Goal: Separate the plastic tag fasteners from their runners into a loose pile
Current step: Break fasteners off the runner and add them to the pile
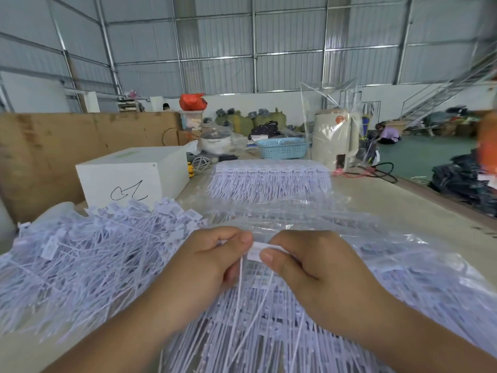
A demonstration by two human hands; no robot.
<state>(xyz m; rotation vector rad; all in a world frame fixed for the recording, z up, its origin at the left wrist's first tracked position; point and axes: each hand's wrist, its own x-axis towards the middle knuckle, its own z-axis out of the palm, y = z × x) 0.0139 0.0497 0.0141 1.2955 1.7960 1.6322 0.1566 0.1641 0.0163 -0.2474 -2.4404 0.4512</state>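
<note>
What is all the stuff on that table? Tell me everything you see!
loose pile of white plastic tag fasteners: one heap, white, near left of table
white fasteners joined on runners: many, white, under the hands
stacked sheet of white fasteners in clear plastic: one, white, table middle
white box with a black scribble: one, white, left
light blue plastic basket: one, blue, far end
cream electric kettle in a clear bag: one, cream, far right
white pot with a glass lid: one, white, far end
red plastic bag: one, red, far back
left hand: one, pinching a fastener
right hand: one, pinching the same small white tag
</note>
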